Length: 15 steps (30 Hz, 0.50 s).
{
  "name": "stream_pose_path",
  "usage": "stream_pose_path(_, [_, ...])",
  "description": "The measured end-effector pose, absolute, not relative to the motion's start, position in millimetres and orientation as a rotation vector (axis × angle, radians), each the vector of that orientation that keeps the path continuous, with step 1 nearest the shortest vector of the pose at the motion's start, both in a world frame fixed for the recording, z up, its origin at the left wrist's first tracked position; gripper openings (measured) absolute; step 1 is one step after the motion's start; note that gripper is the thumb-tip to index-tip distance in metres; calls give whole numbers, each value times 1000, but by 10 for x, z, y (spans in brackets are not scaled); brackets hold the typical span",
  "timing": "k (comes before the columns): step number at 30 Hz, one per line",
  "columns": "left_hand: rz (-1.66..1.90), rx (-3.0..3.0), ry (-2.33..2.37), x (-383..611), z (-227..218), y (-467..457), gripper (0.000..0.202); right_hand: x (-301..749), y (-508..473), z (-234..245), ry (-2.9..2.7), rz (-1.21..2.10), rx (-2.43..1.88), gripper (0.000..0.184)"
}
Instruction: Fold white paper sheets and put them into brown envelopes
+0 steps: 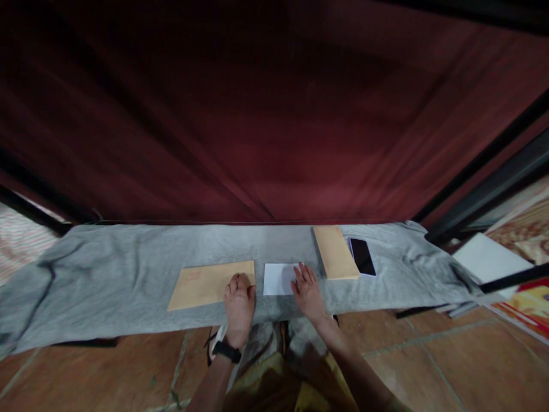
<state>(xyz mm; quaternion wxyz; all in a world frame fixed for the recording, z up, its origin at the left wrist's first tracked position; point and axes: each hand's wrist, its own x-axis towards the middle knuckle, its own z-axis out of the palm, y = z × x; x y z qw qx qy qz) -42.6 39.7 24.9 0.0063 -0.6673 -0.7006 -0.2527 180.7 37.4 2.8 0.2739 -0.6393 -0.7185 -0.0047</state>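
Observation:
My left hand (240, 303), with a dark watch (227, 350) on its wrist, rests over the right end of a brown paper envelope (201, 286). Its fingers are bent and close together on the envelope's lower right part; the fingertips are partly hidden. To the right lies a small white sheet of paper (277, 279), flat on the grey cloth. My right hand (309, 293) lies at that paper's right edge, fingers apart and touching it. Faint reddish print shows at the envelope's upper left.
A second brown envelope (337, 252) lies tilted at the right, beside a dark-screened phone (362, 257). Grey cloth (141, 252) covers the narrow bench. A dark red curtain (274, 143) hangs behind it. Black frame bars (493, 189) and printed booklets (529, 306) are at the far right.

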Motion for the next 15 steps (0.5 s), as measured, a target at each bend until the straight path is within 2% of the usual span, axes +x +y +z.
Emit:
stream_pose_path(5, [-697, -2168, -2165, -442, 333, 411, 19, 1171, 381, 189, -1996, 392, -1410, 48])
stream_pose_path(11, [-557, -2205, -2155, -424, 439, 450, 27, 703, 498, 94, -1824, 753, -1416, 47])
stream_pose_path(15, [-511, -2201, -2167, -379, 513, 423, 29, 674, 587, 124, -1755, 819, -1418, 46])
